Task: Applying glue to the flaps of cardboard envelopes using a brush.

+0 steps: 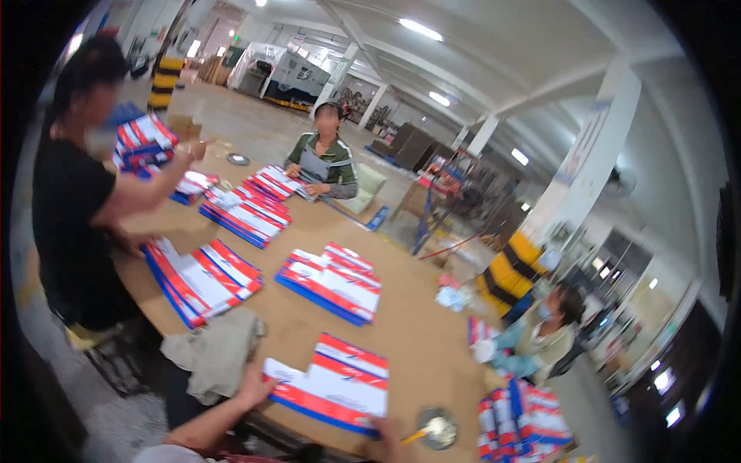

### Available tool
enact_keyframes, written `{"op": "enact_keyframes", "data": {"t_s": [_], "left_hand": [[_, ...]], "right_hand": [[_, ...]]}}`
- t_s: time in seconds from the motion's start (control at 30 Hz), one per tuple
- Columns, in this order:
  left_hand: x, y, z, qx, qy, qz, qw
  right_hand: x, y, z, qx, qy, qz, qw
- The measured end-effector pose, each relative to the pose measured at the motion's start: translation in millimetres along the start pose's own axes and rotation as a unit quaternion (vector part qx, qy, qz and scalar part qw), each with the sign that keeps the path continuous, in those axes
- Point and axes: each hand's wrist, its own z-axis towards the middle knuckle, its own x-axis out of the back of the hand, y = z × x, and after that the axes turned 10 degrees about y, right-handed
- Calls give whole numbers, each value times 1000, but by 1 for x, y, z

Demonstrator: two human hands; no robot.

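Observation:
A stack of flat printed card sheets (347, 390), red, white and blue with a notch in the upper left, lies at the table's near edge. My left hand (253, 383) grips its left edge, thumb near the top sheet. At the lower right corner, my right hand (386, 434) has hold of the stack; part of that hand is blurred. Just right of it sits a round dish (440, 430) of whitish stuff with a yellow-handled tool (415, 437). Beyond my stack lies a similar notched stack (332, 287).
A grey-green cloth (216, 356) hangs over the near left edge of the brown table (421, 332). More stacks (204, 279) lie to the left and far left. A person in black (73, 208) stands left; others sit at the far side and right, beside piled sheets (525, 420).

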Motion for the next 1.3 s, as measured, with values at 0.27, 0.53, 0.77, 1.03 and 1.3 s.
{"op": "enact_keyframes", "data": {"t_s": [0.27,0.53,0.77,1.03,1.3], "left_hand": [[8,55,8,-328,-93,152,928],[-11,52,-8,-304,-204,229,902],[-8,46,-8,-295,-200,224,907],[-13,45,-1,-293,-194,227,908],[-10,45,-7,-294,-192,239,905]], "right_hand": [[-8,95,32,-271,25,26,962],[-3,69,37,-270,9,151,951],[-9,67,33,-225,12,220,949],[-6,57,38,-274,12,170,947],[-5,60,33,-279,-8,218,935]]}}
